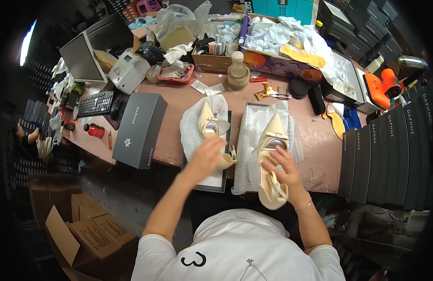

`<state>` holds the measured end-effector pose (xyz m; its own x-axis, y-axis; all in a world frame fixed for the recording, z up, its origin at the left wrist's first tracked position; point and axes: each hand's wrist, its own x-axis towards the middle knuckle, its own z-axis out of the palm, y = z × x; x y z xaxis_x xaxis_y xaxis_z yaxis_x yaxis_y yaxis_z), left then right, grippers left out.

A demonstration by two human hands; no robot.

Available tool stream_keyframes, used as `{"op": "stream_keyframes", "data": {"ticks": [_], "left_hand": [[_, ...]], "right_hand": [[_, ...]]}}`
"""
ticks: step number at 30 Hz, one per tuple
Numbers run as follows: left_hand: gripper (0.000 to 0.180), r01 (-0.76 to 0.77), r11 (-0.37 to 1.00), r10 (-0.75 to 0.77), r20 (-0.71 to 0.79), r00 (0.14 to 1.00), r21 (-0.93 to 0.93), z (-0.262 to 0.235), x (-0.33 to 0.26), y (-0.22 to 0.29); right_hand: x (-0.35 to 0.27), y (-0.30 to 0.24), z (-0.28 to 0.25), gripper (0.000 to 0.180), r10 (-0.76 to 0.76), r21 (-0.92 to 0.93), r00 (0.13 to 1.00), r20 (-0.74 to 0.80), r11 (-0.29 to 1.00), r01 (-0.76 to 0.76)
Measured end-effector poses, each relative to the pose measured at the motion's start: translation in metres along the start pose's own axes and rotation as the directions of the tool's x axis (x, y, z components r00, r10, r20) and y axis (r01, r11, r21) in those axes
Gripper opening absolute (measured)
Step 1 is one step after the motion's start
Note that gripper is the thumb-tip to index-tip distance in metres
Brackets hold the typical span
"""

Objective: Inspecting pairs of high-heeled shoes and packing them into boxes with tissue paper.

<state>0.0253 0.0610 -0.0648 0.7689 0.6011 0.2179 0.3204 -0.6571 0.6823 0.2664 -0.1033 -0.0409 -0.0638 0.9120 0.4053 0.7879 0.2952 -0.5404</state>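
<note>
Your left hand [208, 154] cups one cream shoe [211, 136] on its tissue [190, 122], your right hand [283, 171] at three o'clock grips the other shoe [271, 154], neither wrapped yet.

Left shoe [210, 129] on paper [194, 122]; right shoe [271, 154] beside, right.

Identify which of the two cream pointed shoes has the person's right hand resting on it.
The shoe on the right, lying on white tissue; the right hand rests on its strap end. The other shoe lies left, under the left hand.
</note>
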Motion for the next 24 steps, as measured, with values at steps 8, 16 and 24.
{"op": "stream_keyframes", "data": {"ticks": [8,16,24], "left_hand": [[0.034,-0.334,0.757,0.105,0.4,0.91,0.561,0.009,0.017,-0.084],[0.023,-0.128,0.983,0.132,-0.02,0.991,0.131,-0.096,0.078,-0.007],[0.027,0.254,0.884,-0.075,0.419,0.905,-0.392,-0.078,0.015,0.075]], "right_hand": [[-0.011,0.036,0.053,0.037,0.045,0.057,0.962,0.27,0.996,-0.062],[0.055,-0.025,-0.051,0.024,0.137,0.255,0.991,0.009,0.957,-0.135],[0.038,-0.026,-0.047,0.023,0.115,0.631,0.962,0.249,0.734,-0.251]]}}
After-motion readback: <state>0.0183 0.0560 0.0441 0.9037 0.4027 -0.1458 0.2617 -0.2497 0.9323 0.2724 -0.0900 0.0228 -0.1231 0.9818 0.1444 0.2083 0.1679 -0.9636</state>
